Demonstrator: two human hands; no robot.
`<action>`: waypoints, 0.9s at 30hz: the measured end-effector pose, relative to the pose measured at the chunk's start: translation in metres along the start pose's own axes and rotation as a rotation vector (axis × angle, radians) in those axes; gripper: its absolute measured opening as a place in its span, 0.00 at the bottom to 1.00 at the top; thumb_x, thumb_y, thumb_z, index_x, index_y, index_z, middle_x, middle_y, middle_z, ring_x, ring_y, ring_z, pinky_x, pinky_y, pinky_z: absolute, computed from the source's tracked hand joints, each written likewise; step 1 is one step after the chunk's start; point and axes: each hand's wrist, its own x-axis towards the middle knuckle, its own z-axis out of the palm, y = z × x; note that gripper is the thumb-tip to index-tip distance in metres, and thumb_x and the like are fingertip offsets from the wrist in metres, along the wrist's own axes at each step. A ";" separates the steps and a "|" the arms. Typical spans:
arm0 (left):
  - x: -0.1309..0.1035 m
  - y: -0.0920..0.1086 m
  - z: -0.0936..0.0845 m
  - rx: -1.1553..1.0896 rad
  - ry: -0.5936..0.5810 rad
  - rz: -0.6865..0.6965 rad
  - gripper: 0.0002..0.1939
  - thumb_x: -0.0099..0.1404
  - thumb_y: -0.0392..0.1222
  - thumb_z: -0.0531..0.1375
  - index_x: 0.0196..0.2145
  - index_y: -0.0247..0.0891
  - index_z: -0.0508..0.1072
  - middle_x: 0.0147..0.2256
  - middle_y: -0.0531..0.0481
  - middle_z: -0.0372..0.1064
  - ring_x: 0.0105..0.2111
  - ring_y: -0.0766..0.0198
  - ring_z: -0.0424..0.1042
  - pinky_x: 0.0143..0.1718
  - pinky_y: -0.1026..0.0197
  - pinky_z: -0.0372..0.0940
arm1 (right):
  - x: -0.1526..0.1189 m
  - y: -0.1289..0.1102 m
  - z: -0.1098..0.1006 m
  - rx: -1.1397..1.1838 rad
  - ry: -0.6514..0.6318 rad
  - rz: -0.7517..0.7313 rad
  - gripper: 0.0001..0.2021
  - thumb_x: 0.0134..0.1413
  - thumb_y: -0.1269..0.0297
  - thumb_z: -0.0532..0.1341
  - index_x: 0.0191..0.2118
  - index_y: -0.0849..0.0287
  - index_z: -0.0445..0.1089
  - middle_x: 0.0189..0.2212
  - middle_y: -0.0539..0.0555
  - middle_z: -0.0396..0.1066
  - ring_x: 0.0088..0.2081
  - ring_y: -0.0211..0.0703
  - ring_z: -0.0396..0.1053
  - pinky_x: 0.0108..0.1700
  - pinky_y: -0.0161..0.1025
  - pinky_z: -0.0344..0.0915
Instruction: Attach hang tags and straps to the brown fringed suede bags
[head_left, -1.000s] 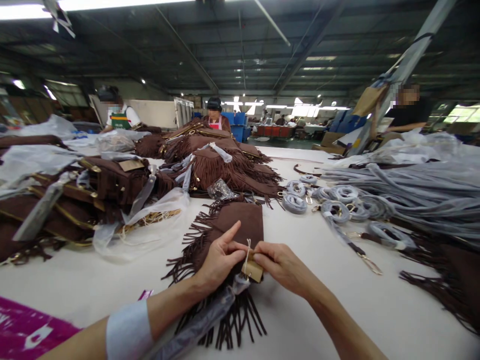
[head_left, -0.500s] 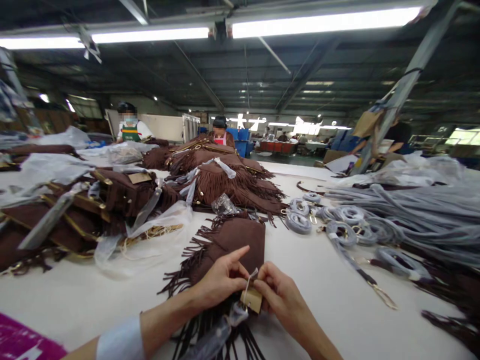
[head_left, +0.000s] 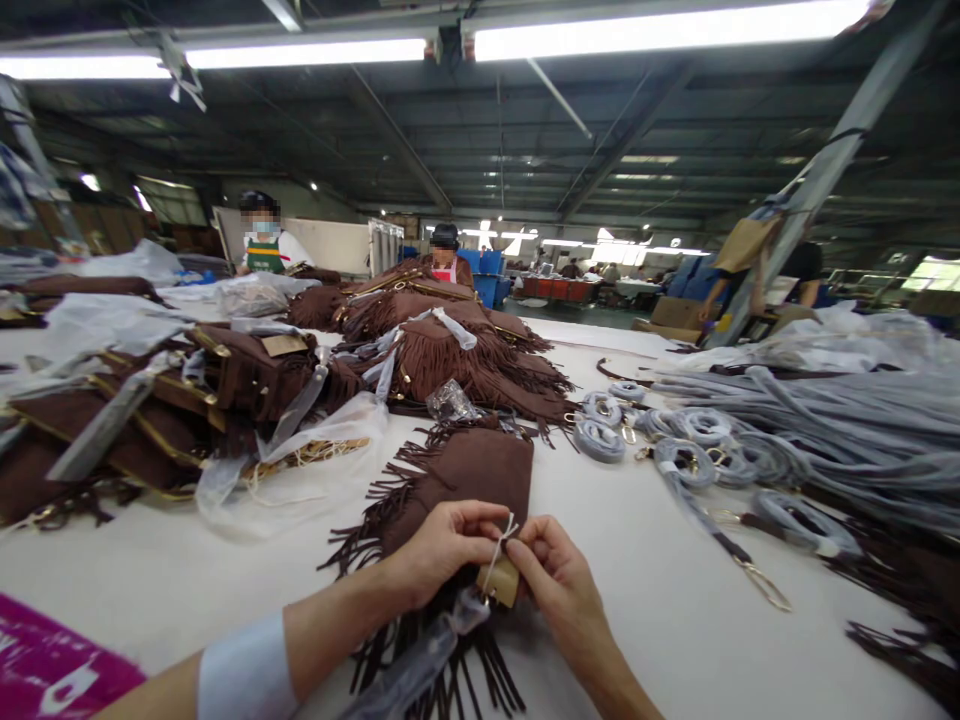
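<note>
A brown fringed bag (head_left: 472, 470) lies on the white table in front of me. Over its near end, a tan hang tag (head_left: 498, 582) hangs on a thin white string (head_left: 496, 556). My left hand (head_left: 448, 545) pinches the string from the left, thumb and fingertips together. From the right, my right hand (head_left: 559, 565) closes thumb and forefinger on the same string, just above the tag. Below the tag, a strap in clear plastic wrap (head_left: 420, 655) runs toward me over dark fringe (head_left: 480, 670).
Brown bags (head_left: 255, 370) with plastic film are heaped at left, and a fringed pile (head_left: 442, 350) stands behind. Coiled grey-wrapped straps (head_left: 600, 438) and long straps (head_left: 825, 420) lie at right. A magenta bag (head_left: 60, 660) is at near left. Co-workers (head_left: 266, 250) stand beyond the table.
My left forefinger, raised and pointing before, has come down to the string beside the thumb. The string ends now stick up between my hands. The right hand stays almost in place.
</note>
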 end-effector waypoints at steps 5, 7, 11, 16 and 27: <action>-0.001 0.005 -0.003 0.352 -0.080 0.194 0.18 0.49 0.31 0.62 0.41 0.31 0.75 0.28 0.53 0.69 0.27 0.68 0.65 0.31 0.67 0.58 | -0.002 -0.002 -0.003 -0.403 -0.137 -0.261 0.11 0.59 0.62 0.58 0.46 0.55 0.70 0.34 0.52 0.76 0.35 0.43 0.73 0.38 0.36 0.67; -0.002 0.008 -0.005 0.445 -0.112 0.238 0.26 0.51 0.30 0.60 0.49 0.33 0.72 0.28 0.54 0.68 0.28 0.68 0.65 0.31 0.67 0.58 | -0.003 -0.008 -0.006 -0.477 -0.212 -0.312 0.10 0.59 0.64 0.57 0.43 0.55 0.73 0.39 0.54 0.77 0.39 0.44 0.73 0.42 0.37 0.67; -0.003 0.011 -0.010 0.473 -0.250 0.161 0.34 0.50 0.28 0.59 0.57 0.35 0.66 0.28 0.55 0.70 0.26 0.70 0.64 0.27 0.70 0.56 | -0.007 -0.016 -0.014 -0.390 -0.332 -0.118 0.10 0.60 0.59 0.57 0.39 0.56 0.73 0.25 0.48 0.71 0.25 0.36 0.68 0.28 0.32 0.63; -0.002 0.011 -0.016 0.451 -0.356 0.055 0.34 0.48 0.31 0.60 0.56 0.32 0.67 0.29 0.51 0.73 0.24 0.70 0.65 0.25 0.70 0.57 | -0.010 -0.017 -0.020 -0.095 -0.448 0.168 0.16 0.55 0.49 0.60 0.36 0.59 0.68 0.22 0.47 0.69 0.22 0.36 0.69 0.26 0.31 0.64; 0.001 0.021 -0.021 0.639 -0.183 0.185 0.21 0.51 0.30 0.60 0.45 0.33 0.75 0.26 0.55 0.68 0.26 0.70 0.65 0.29 0.68 0.58 | -0.008 -0.025 -0.026 -0.854 -0.343 -0.274 0.11 0.61 0.65 0.48 0.30 0.55 0.63 0.24 0.50 0.68 0.27 0.40 0.65 0.31 0.37 0.59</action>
